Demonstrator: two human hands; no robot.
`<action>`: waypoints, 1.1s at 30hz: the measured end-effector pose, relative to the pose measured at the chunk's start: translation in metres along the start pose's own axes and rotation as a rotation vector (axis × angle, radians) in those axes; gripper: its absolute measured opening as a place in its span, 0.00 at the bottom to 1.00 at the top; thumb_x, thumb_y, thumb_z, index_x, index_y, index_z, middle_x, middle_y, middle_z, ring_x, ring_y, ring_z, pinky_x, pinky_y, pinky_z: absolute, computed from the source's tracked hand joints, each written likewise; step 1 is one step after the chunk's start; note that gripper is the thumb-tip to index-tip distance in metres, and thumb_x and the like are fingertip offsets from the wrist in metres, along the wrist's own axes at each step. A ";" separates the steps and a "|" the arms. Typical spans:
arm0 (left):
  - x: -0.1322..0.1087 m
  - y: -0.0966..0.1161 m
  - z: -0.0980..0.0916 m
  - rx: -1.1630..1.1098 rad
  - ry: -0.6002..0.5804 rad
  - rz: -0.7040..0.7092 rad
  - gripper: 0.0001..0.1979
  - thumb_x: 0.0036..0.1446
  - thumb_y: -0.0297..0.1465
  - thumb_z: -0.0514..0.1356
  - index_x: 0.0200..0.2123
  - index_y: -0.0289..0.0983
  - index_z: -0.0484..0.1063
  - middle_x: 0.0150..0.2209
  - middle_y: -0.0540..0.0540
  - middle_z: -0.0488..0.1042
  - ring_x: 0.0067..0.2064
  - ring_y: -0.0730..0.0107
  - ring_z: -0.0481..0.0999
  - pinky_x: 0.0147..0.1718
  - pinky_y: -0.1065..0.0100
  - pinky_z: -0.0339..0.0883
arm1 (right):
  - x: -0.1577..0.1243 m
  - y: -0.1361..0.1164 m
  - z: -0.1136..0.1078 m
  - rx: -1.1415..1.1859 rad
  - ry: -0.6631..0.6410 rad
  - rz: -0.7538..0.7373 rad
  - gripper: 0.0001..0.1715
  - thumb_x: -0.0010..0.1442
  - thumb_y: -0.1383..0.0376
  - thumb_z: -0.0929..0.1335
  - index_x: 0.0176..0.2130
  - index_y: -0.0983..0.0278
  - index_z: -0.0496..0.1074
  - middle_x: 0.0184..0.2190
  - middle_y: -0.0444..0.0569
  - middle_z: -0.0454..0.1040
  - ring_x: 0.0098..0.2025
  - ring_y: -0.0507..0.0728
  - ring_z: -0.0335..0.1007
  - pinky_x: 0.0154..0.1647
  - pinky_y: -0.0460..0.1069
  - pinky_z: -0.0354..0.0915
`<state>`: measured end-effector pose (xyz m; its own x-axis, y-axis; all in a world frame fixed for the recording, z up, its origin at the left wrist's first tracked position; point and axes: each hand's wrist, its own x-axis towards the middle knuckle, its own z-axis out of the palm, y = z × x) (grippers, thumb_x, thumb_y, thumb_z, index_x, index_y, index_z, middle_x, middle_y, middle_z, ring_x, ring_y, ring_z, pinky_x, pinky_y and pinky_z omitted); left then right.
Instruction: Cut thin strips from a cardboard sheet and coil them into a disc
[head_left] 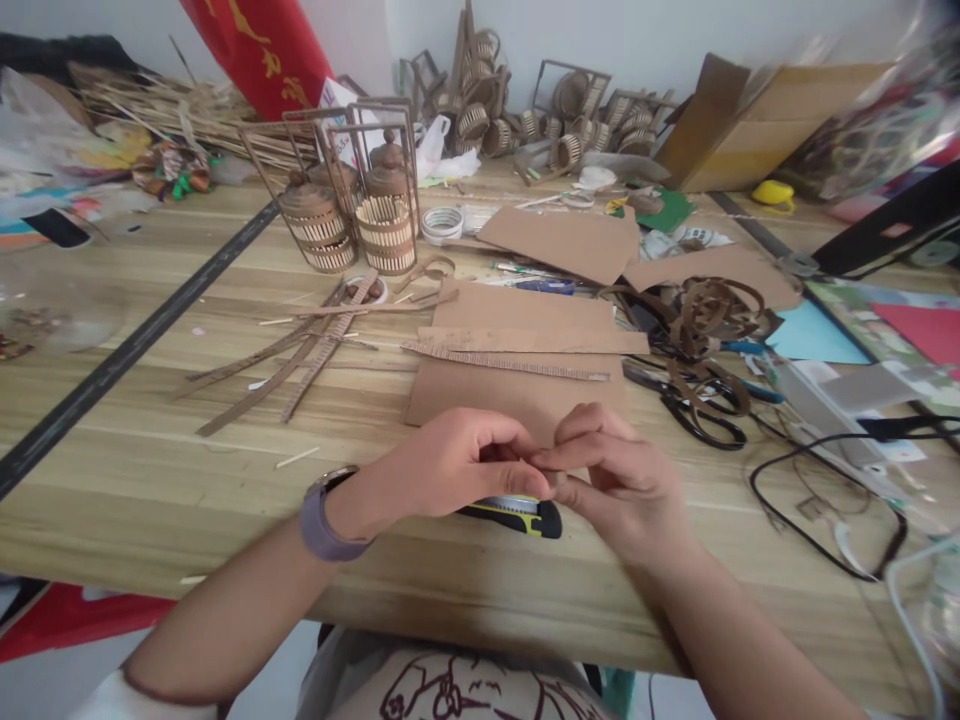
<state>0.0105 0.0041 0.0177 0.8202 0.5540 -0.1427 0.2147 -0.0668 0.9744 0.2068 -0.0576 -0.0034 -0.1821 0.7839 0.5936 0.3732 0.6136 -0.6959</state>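
My left hand, with a watch on a purple strap, is closed, its thumb and fingers pinched together. Its fingertips meet those of my right hand, which is pinched shut as well. A tiny tan bit shows between the fingertips; the rest is hidden by the fingers, so its kind is unclear. Under the hands a black and yellow utility knife lies on the table, partly covered by my left hand. Just beyond lie a brown cardboard sheet and a corrugated cardboard strip.
Cardboard strips lie crossed at left, near small slatted buckets in frames. Black-handled scissors, curled brown strips and a black cable are at right. A cardboard box stands at the back.
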 end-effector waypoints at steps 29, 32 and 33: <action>0.001 -0.009 -0.003 -0.192 -0.052 0.017 0.18 0.55 0.44 0.66 0.37 0.34 0.78 0.26 0.53 0.69 0.27 0.78 0.62 0.25 0.74 0.54 | 0.002 -0.005 0.003 0.037 0.055 -0.013 0.05 0.58 0.58 0.74 0.35 0.56 0.78 0.26 0.44 0.73 0.28 0.53 0.71 0.26 0.48 0.68; 0.003 -0.011 0.000 -0.284 -0.111 -0.037 0.22 0.52 0.48 0.67 0.39 0.34 0.78 0.24 0.54 0.66 0.24 0.79 0.58 0.22 0.75 0.52 | 0.002 -0.006 0.005 0.081 0.072 0.032 0.07 0.57 0.55 0.74 0.34 0.54 0.79 0.25 0.44 0.71 0.28 0.53 0.69 0.26 0.49 0.67; 0.003 -0.011 0.001 -0.304 -0.135 -0.041 0.24 0.52 0.49 0.67 0.40 0.34 0.78 0.24 0.54 0.66 0.24 0.80 0.58 0.21 0.75 0.51 | 0.001 -0.006 0.006 0.093 0.078 0.044 0.07 0.56 0.54 0.74 0.33 0.54 0.79 0.26 0.44 0.71 0.29 0.53 0.69 0.26 0.49 0.68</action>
<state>0.0107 0.0056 0.0064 0.8814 0.4346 -0.1851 0.0978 0.2155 0.9716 0.1987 -0.0599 -0.0010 -0.0942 0.8030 0.5885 0.2931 0.5873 -0.7544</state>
